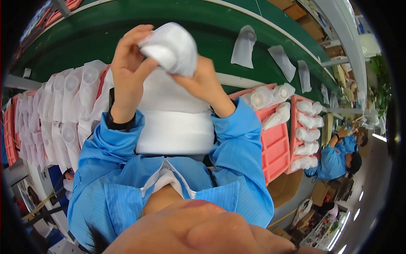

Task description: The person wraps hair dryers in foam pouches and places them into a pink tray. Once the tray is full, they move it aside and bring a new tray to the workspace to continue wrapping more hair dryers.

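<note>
Over the near side of the green belt, a white, soft-looking foam pouch is held up between my two hands. My left hand grips its left side, thumb below and fingers above. My right hand closes round its lower right side, with the fingers mostly hidden behind it. The pouch is slightly blurred and looks bunched or folded; what is inside, if anything, does not show. Below my hands, close to my chest, lies a thick stack of white foam sheets or pouches.
Pink trays at right and left hold white-wrapped pieces, some with round clear ends. Several white pouches lie along the green belt. At far right, a co-worker in blue sits by the line.
</note>
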Tool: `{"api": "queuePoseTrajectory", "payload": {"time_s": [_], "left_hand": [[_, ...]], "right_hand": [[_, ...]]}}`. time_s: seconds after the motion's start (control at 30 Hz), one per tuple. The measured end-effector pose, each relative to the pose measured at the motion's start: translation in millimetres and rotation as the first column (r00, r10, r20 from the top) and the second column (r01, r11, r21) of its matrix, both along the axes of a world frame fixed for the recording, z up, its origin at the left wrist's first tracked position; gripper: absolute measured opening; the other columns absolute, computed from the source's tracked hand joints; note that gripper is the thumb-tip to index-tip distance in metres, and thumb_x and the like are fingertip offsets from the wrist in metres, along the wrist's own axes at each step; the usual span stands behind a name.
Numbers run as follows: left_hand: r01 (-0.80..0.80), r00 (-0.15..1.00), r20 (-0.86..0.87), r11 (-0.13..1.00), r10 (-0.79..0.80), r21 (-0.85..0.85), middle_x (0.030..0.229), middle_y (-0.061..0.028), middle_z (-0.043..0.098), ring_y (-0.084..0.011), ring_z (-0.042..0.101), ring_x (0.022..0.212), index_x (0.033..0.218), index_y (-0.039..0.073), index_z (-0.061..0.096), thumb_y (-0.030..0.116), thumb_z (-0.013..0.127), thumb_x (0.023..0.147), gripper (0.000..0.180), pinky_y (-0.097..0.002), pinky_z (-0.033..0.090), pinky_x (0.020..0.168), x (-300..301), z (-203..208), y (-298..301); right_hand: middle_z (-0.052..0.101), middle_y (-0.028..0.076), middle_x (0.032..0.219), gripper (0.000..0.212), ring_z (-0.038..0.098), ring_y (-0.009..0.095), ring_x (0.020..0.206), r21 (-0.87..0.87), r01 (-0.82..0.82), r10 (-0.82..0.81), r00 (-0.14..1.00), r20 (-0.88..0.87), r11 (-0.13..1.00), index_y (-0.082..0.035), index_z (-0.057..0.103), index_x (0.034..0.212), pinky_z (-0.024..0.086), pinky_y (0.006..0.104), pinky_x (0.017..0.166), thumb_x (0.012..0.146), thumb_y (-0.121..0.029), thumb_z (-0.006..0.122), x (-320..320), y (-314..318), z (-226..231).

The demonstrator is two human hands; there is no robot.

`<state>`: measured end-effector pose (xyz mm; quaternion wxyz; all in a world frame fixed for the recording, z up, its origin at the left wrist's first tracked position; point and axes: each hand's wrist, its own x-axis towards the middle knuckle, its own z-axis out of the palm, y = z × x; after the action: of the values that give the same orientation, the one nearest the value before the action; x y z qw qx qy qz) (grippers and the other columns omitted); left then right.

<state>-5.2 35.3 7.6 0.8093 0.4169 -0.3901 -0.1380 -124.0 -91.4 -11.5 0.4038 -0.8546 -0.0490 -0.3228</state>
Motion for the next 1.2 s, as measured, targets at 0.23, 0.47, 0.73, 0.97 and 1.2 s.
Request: {"api": "queuePoseTrajectory", "payload": {"time_s": [0.23, 0.47, 0.73, 0.97, 1.2], "left_hand": [[-0.334, 0.843, 0.471, 0.939, 0.261, 0.078, 0.12, -0.0099, 0.047, -0.0231, 0.049, 0.105, 0.103, 0.007, 0.06, 0.012, 0.081, 0.064, 0.045, -0.0313, 0.04, 0.087, -5, -6, 6], [-0.573, 0.727, 0.454, 0.819, 0.515, -0.012, 0.12, -0.0144, 0.047, -0.0256, 0.05, 0.104, 0.088, 0.008, 0.062, 0.011, 0.082, 0.062, 0.032, -0.0335, 0.041, 0.086, -19, -2, 10], [-0.595, 0.6, 0.61, 0.798, 0.519, -0.093, 0.11, -0.0109, 0.053, -0.0292, 0.049, 0.1, 0.076, 0.009, 0.063, 0.016, 0.079, 0.064, 0.021, -0.036, 0.039, 0.083, -14, -2, 12], [-0.252, 0.961, -0.085, 0.96, 0.263, 0.12, 0.097, -0.0056, 0.057, -0.0169, 0.055, 0.094, 0.085, 0.008, 0.061, 0.023, 0.071, 0.079, 0.019, -0.0315, 0.04, 0.078, 24, 4, 21], [0.181, 0.98, -0.074, 0.982, -0.184, -0.046, 0.105, -0.0123, 0.06, -0.0183, 0.061, 0.092, 0.121, 0.005, 0.046, 0.026, 0.073, 0.078, 0.055, -0.0335, 0.049, 0.079, -41, 19, 18]], "right_hand": [[0.063, 0.018, 0.094, 0.052, 0.063, 0.037, 0.079, -0.273, 0.467, -0.479, 0.878, 0.024, 0.841, -0.002, 0.056, 0.112, 0.051, 0.037, 0.067, 0.063, 0.0, 0.07, 3, 8, 3], [0.063, 0.018, 0.094, 0.038, 0.063, 0.037, 0.081, -0.359, 0.518, -0.525, 0.847, 0.087, 0.777, -0.003, 0.061, 0.106, 0.051, 0.0373, 0.068, 0.068, -0.003, 0.067, -1, 18, 0], [0.065, 0.015, 0.088, 0.023, 0.065, 0.027, 0.078, -0.148, 0.43, -0.431, 0.902, 0.028, 0.891, 0.002, 0.061, 0.102, 0.05, 0.0348, 0.067, 0.081, -0.009, 0.063, 0, 10, -9], [0.059, 0.015, 0.082, 0.039, 0.057, 0.022, 0.064, 0.665, -0.048, 0.364, 0.865, -0.346, 0.745, 0.006, 0.049, 0.115, 0.046, 0.0287, 0.058, 0.084, -0.014, 0.059, -17, 23, 28], [0.058, 0.019, 0.094, 0.047, 0.059, 0.023, 0.075, 0.673, -0.09, 0.19, 0.979, -0.076, 0.734, 0.008, 0.044, 0.12, 0.047, 0.0289, 0.065, 0.085, -0.018, 0.06, -35, 36, 16]]}}
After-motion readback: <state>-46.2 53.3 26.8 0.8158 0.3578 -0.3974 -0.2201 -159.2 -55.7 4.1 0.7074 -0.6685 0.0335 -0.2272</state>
